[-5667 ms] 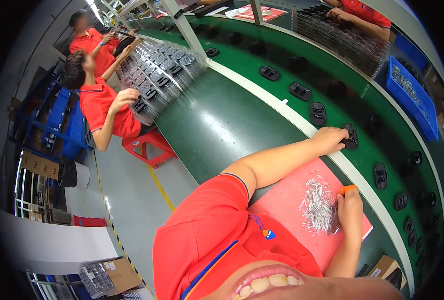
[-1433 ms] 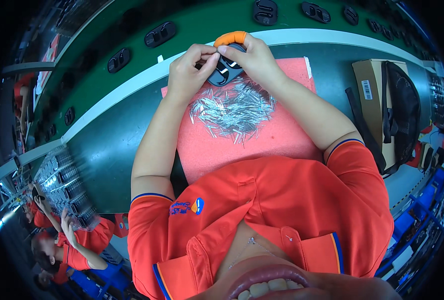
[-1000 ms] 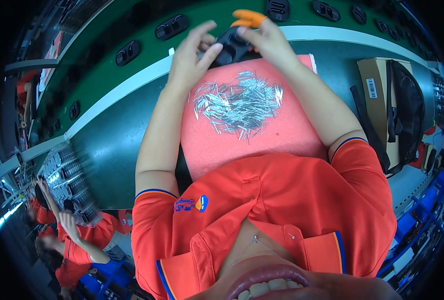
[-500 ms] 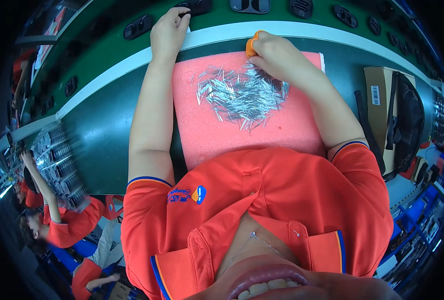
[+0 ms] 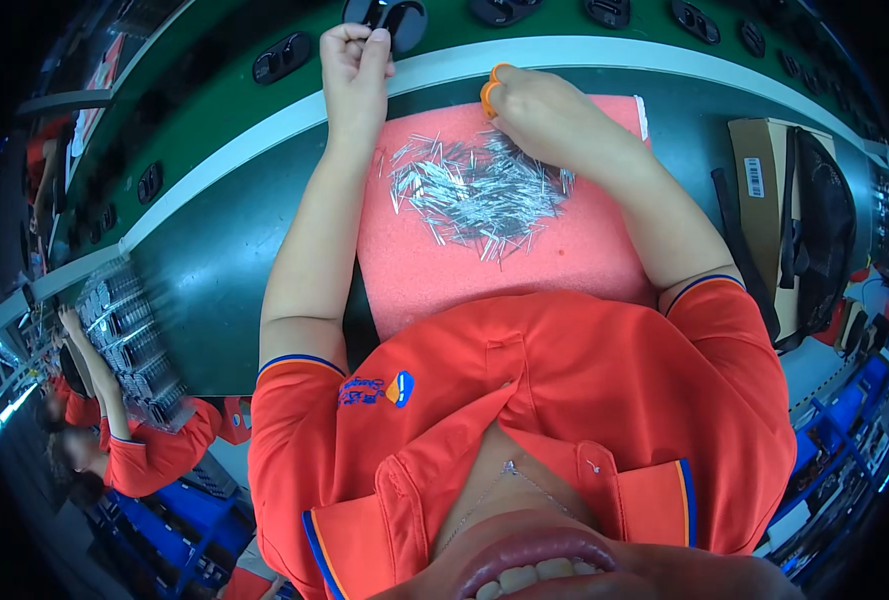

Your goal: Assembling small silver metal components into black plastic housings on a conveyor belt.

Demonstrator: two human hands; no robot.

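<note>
At the far edge of the bench my left hand (image 5: 356, 75) is closed, thumb and fingers bent together. Its thumb meets the lower edge of a glossy black plastic part (image 5: 402, 22) on the green strip; whatever lies between the fingertips is hidden. My right hand (image 5: 544, 112) is wrapped round an orange tool handle (image 5: 489, 97) with rounded, loop-like ends. The rest of that tool cannot be seen. Below this hand a loose heap of thin silvery metal pins (image 5: 484, 195) spreads over a pink foam pad (image 5: 439, 290).
More black parts (image 5: 281, 57) sit spaced along the green strip (image 5: 234, 85), beyond a white rail (image 5: 264, 122). To the right stand a cardboard box (image 5: 759, 180) and a black bag (image 5: 822, 220). Stacked trays of parts (image 5: 129, 330) and a co-worker in red (image 5: 164, 455) are at the left.
My left hand has drawn back toward me, and the black part beside it shows larger and slightly turned. My right hand, with the orange handle, has shifted a little left.
</note>
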